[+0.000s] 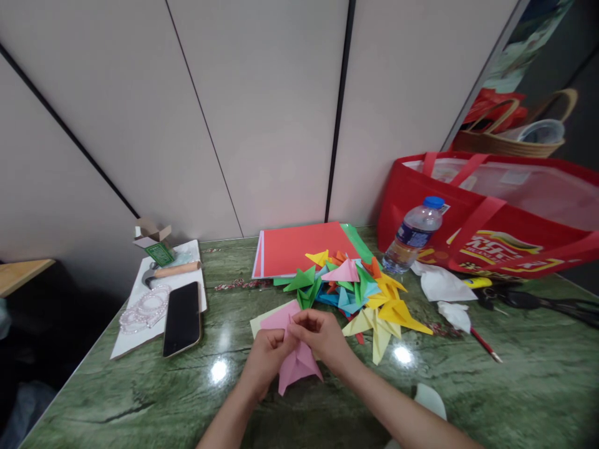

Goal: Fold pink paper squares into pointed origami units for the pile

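Note:
A partly folded sheet of pink origami paper (299, 368) is held between both hands above the near middle of the table. My left hand (269, 358) pinches its left side, while the fingertips of my right hand (322, 337) pinch the top, close to the left thumb. Creases run down the paper, and its lower corners flare out. Behind the hands lie a flat pink sheet (276, 318) and a pale yellow sheet (259, 323). A heap of folded paper pieces (349, 290) in several colours sits just beyond my right hand.
Red paper (304, 249) tops a stack at the back. To the left, a white board (133, 333) bears a phone (182, 318), a hammer (175, 270), beads (145, 308) and a small box (159, 246). A bottle (414, 234), a red bag (468, 218), tissues (442, 284) and scissors (552, 302) stand or lie right.

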Tool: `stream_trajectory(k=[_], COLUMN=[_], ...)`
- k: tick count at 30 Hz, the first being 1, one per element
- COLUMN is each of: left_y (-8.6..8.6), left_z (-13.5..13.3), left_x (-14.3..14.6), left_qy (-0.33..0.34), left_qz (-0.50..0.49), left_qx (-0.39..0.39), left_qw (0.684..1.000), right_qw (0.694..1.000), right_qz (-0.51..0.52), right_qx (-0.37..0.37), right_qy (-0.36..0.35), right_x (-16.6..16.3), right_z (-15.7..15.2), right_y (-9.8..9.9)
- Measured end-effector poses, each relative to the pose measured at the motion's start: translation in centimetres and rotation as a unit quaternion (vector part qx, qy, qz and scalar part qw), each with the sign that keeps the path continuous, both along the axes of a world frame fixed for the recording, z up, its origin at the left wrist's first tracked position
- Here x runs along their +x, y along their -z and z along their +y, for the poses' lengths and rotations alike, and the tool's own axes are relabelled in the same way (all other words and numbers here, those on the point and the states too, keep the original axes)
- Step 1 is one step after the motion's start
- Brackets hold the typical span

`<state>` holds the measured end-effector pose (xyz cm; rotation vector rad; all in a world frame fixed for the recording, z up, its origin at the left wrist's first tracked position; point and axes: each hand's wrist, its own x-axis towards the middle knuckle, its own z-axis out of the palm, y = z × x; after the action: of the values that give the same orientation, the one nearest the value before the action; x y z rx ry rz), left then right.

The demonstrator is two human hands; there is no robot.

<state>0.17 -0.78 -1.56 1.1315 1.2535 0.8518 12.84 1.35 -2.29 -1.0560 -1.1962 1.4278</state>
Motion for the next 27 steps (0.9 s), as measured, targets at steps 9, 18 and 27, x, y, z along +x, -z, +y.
stream_trajectory(k=[9, 18, 27], left_y=[-1.1, -1.1, -0.3], left_z=[0.8, 0.5, 0.3], left_x=[-1.7, -0.9, -0.2], left_qy=[-0.048, -0.067, -0.125], left_qz=[-0.047, 0.002, -0.038], left_qx=[0.008, 0.084, 0.113], left_qw=[0.998, 0.994, 0.985], right_qw=[0.998, 0.995, 0.994], right_qz=[-0.001, -0.01, 0.005], right_qx=[-0.046, -0.036, -0.083], right_qy=[-0.034, -0.087, -0.069], right_x=[0.9, 0.7, 0.1], right_z=[0.5, 0.1, 0.0], right_y=[-0.2, -0.1, 0.1])
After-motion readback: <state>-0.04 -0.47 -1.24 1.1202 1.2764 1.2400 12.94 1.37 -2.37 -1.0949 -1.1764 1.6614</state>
